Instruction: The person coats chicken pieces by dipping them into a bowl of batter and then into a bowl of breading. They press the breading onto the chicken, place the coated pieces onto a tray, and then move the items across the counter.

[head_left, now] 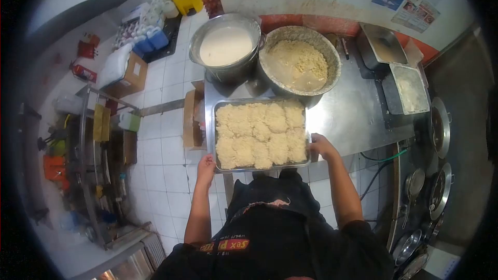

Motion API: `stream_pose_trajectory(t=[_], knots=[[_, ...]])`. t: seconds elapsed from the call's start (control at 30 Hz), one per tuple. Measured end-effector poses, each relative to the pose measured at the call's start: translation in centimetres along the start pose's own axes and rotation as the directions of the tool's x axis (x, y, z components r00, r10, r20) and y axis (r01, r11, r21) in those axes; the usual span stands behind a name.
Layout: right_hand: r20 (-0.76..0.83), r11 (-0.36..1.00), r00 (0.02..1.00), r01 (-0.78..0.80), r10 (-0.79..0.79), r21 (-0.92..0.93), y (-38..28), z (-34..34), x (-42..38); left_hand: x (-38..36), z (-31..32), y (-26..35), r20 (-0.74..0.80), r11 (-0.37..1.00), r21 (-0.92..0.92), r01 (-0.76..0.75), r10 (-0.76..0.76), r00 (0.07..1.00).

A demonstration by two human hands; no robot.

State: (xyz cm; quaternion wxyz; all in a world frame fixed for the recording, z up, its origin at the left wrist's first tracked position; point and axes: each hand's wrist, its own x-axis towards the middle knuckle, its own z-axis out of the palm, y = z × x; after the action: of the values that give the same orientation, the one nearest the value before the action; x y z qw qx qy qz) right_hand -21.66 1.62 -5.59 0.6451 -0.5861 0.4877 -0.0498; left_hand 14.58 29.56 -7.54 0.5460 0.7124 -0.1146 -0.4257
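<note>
A rectangular metal tray (209,124) filled with rows of crumb-coated pieces (260,132) lies at the near left edge of the steel table. My left hand (207,165) grips the tray at its near left corner, fingers closed on the rim. On the opposite side my right hand (322,146) holds the right rim near the front corner, its fingertips partly hidden by the edge. Just behind the tray stand a pot of pale, creamy liquid (226,45) and a wide basin of crumbs (306,65).
The steel table (345,111) carries a metal container (383,46) and a second one with a whitish lid (410,91) at the back right. A cardboard box (193,124) stands left of the table. Pans hang or rest at right, near a green hose (386,158).
</note>
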Motion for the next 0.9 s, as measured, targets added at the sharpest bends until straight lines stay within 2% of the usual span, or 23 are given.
stream_pose_trajectory(t=[0.1, 0.17, 0.23, 0.3, 0.37, 0.4, 0.47, 0.5, 0.57, 0.6, 0.63, 0.67, 0.73, 0.8, 0.83, 0.87, 0.9], knots=[[-0.019, 0.994, 0.998, -0.051, 0.053, 0.095, -0.9, 1.9, 0.1, 1.6, -1.7, 0.4, 0.006, 0.999, 0.029, -0.019, 0.018, 1.0], [-0.034, 0.996, 0.998, -0.053, 0.056, 0.078, -0.5, 2.7, 0.7, 1.8, -2.3, 0.3, 0.005, 1.0, 0.002, -0.027, 0.027, 1.0], [-0.028, 0.993, 0.999, -0.016, 0.019, 0.114, 0.0, 3.1, 1.5, 1.8, -2.8, 0.4, 0.018, 0.998, 0.053, -0.027, 0.026, 0.999], [-0.057, 0.997, 0.998, -0.021, 0.025, 0.071, 0.0, 3.3, 2.0, 1.3, -3.0, 0.5, 0.049, 0.996, 0.09, -0.019, 0.015, 0.999], [-0.068, 0.992, 0.997, 0.032, -0.024, 0.12, -0.7, 3.6, 1.7, 0.8, -3.0, 0.4, -0.014, 0.996, 0.043, 0.081, -0.081, 0.997], [-0.042, 0.992, 0.999, 0.025, -0.02, 0.125, -0.9, 3.5, 1.4, 0.6, -2.8, 0.5, 0.017, 0.996, 0.059, 0.074, -0.075, 0.997], [-0.088, 0.993, 0.995, 0.056, -0.047, 0.105, -0.2, 3.3, 1.4, 0.2, -2.4, 0.5, 0.012, 0.99, -0.122, 0.07, -0.069, 0.998], [-0.101, 0.995, 0.992, 0.08, -0.073, 0.067, 0.3, 3.2, 1.5, 0.4, -2.3, 0.2, 0.043, 0.992, -0.102, 0.072, -0.068, 0.997], [-0.157, 0.981, 0.981, 0.135, -0.113, 0.139, 1.1, 2.8, 0.2, 0.3, -2.4, -0.6, 0.025, 0.922, -0.388, 0.003, 0.008, 1.0], [-0.258, 0.961, 0.965, 0.118, -0.051, 0.252, 1.0, 2.4, -1.4, 0.4, -2.7, -1.4, 0.054, 0.928, -0.371, 0.012, 0.009, 0.998], [-0.345, 0.925, 0.938, 0.111, 0.023, 0.364, 0.8, 2.1, -2.8, 0.5, -3.2, -2.6, -0.061, 0.872, -0.487, 0.039, -0.078, 0.995], [-0.361, 0.898, 0.932, 0.131, 0.033, 0.42, 2.0, 1.1, -4.3, 0.6, -3.9, -3.9, -0.165, 0.803, -0.595, 0.047, -0.179, 0.97], [-0.496, 0.81, 0.867, 0.249, 0.059, 0.532, 5.7, -0.5, -8.4, 0.2, -5.0, -7.0, -0.291, 0.875, -0.476, 0.084, -0.247, 0.924], [-0.631, 0.736, 0.737, 0.284, 0.242, 0.615, 10.2, -1.2, -13.8, 0.5, -7.0, -12.3, -0.238, 0.937, -0.181, 0.3, -0.338, 0.911], [-0.663, 0.755, 0.668, 0.229, 0.338, 0.615, 13.6, -1.1, -16.6, 1.3, -9.9, -17.2, 0.125, 0.912, -0.062, 0.405, -0.395, 0.91], [-0.688, 0.766, 0.589, 0.173, 0.424, 0.62, 18.5, -0.6, -19.1, 0.5, -10.6, -18.6, 0.472, 0.91, 0.099, 0.403, -0.4, 0.786], [-0.679, 0.749, 0.493, 0.08, 0.544, 0.658, 23.2, 0.5, -21.7, 0.3, -10.4, -20.2, 0.448, 0.86, 0.28, 0.426, -0.51, 0.735]])
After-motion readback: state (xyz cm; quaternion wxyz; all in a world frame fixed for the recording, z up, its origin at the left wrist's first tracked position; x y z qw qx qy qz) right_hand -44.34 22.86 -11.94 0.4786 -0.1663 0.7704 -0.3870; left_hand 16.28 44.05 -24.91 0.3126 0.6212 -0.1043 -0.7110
